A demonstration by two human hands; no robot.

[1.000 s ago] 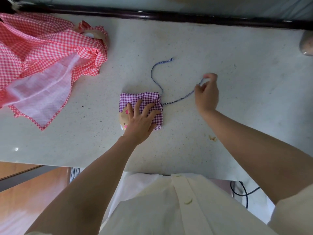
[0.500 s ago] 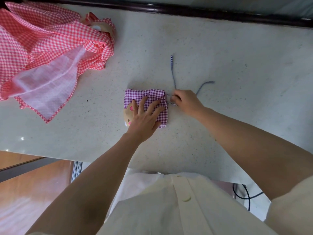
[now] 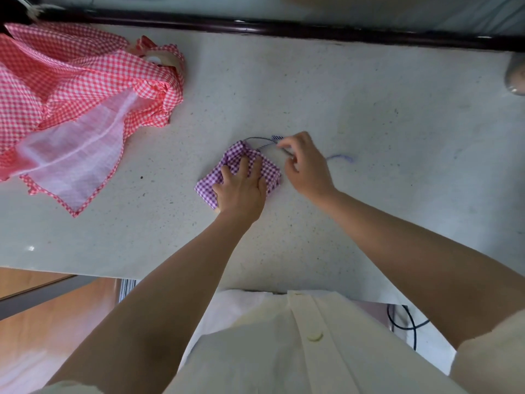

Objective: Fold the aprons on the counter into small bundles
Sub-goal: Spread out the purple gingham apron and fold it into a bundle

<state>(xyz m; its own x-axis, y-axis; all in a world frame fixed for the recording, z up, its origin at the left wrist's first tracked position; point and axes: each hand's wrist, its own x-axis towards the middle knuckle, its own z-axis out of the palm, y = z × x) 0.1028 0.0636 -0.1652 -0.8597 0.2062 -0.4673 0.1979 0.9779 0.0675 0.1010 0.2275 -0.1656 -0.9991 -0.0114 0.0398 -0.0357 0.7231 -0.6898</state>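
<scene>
A purple gingham apron (image 3: 270,173) lies folded into a small bundle at the middle of the pale counter (image 3: 369,109). My left hand (image 3: 241,191) presses down on it with spread fingers and hides its near part. My right hand (image 3: 305,163), just right of the bundle, pinches the apron's thin blue-striped tie string (image 3: 262,142), which loops over the bundle's far edge. The string's loose end (image 3: 341,157) trails on the counter to the right of that hand. A red gingham apron (image 3: 71,109) lies unfolded and rumpled at the far left.
A dark rail (image 3: 284,27) runs along the counter's far edge. A greyish object (image 3: 515,76) sits at the far right edge, mostly cut off. The counter's near edge is right in front of my body, with wooden floor (image 3: 42,322) below left and a black cable (image 3: 403,319) below right.
My right hand has brought the string from the bundle's right side up over its far edge. The bundle has turned and now lies at a slant under my left hand.
</scene>
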